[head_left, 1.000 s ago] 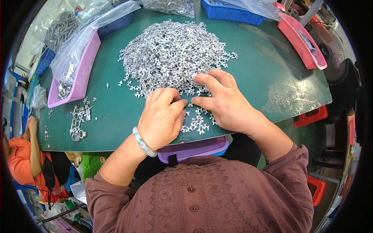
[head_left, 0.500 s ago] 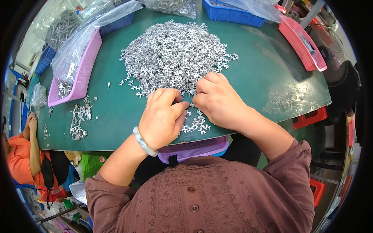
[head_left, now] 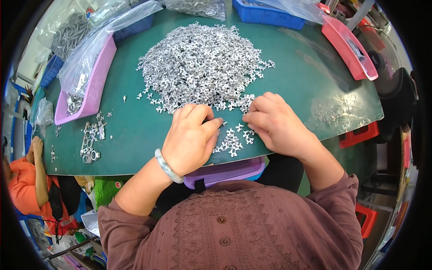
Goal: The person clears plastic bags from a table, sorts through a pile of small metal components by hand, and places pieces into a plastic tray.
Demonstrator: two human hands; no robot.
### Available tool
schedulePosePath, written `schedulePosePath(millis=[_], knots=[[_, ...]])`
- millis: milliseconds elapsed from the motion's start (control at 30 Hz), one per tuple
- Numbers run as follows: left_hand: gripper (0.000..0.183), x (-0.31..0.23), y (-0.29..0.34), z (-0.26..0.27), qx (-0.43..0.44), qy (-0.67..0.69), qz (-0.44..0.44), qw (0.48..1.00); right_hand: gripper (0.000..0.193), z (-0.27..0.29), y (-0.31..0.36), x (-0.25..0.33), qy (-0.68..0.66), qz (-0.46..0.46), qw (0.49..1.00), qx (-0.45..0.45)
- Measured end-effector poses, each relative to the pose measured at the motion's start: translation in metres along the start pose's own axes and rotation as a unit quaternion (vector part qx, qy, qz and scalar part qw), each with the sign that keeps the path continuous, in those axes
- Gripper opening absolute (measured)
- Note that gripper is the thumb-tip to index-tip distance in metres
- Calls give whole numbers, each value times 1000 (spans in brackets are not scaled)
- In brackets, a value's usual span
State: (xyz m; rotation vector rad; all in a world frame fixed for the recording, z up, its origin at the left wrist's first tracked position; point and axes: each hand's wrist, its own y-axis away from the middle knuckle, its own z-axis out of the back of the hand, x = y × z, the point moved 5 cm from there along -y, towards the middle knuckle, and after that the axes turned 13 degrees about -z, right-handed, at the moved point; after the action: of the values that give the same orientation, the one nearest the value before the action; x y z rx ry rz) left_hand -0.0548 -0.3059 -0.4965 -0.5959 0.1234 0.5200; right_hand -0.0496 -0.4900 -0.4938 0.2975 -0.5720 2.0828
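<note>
A large heap of small silver metal pieces (head_left: 198,63), each with short branching arms, lies on the green table (head_left: 130,148). My left hand (head_left: 191,135), with a pale bangle (head_left: 167,166) on its wrist, is at the heap's near edge. Its thumb and forefinger are pinched together, with a silver piece (head_left: 224,123) right by the tips; whether they grip it is unclear. My right hand (head_left: 279,123) is a little to the right, fingers curled and closed over the table beside some pieces; its fingertips are partly hidden. A small loose group of pieces (head_left: 231,143) lies between my hands, near the table edge.
A purple basket (head_left: 225,173) sits below the table edge at my lap. Another purple basket (head_left: 96,87) with plastic bags stands left, beside scattered metal rings (head_left: 90,144). A blue tray (head_left: 270,17) and a pink basket (head_left: 348,49) stand at the back. A person in orange (head_left: 27,180) sits left.
My right hand has moved to the right and slightly nearer, away from my left hand, and a cluster of pieces now shows beside it. The left hand has hardly moved.
</note>
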Motion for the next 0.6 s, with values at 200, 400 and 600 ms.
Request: schedulePosePath(millis=[200,400,600], knots=[[23,-2,2,0,10,3,-21,1000,23,-4,24,3,-28,29,999,28],[41,-13,10,-8,48,116,-10,992,27,-6,30,5,-63,25,998,-5],[49,-24,13,-13,122,131,-18,984,32,-1,20,-12,-21,-45,997,-63]])
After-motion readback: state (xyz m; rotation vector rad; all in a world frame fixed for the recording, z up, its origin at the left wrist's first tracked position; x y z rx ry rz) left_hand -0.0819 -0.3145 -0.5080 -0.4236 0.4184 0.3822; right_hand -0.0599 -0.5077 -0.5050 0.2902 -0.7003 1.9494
